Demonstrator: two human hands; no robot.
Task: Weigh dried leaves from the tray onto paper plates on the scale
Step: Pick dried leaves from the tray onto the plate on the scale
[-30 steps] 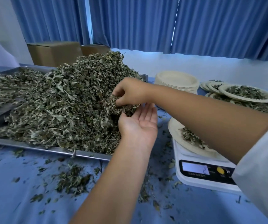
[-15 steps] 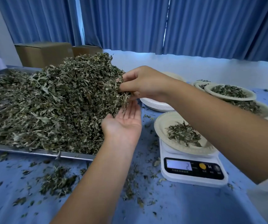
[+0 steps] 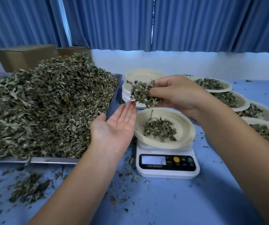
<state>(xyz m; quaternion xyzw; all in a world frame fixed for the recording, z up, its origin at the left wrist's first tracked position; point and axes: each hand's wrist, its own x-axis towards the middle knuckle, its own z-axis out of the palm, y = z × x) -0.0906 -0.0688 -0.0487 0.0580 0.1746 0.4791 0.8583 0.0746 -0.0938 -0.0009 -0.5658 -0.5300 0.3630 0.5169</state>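
Far left: tray (image 3: 54, 160) piled high with dried leaves (image 3: 49, 103), so we judge most of the stock is not yet weighed. Loose scraps (image 3: 28, 189) lie on the blue table (image 3: 163, 200) in front of it.

Left hand (image 3: 114, 125): palm up, fingers straight and together, holding nothing. It sits between the tray's edge and the scale, fingertips just under the clump; we take it as a catch for strays.

Behind it: stack of empty plates (image 3: 142, 75), so more portions are to come.

Right hand (image 3: 176, 93): fingers curled round a clump of leaves (image 3: 141, 93), held above the far rim of the paper plate (image 3: 185, 127). One bit seems to be dropping.

The plate sits on the scale (image 3: 167, 166) with a small mound in its middle. The display is lit and appears to show a low figure, so we judge this portion is only started.

Right: a row of filled plates (image 3: 211, 85) overlapping along the table edge; several portions are done.
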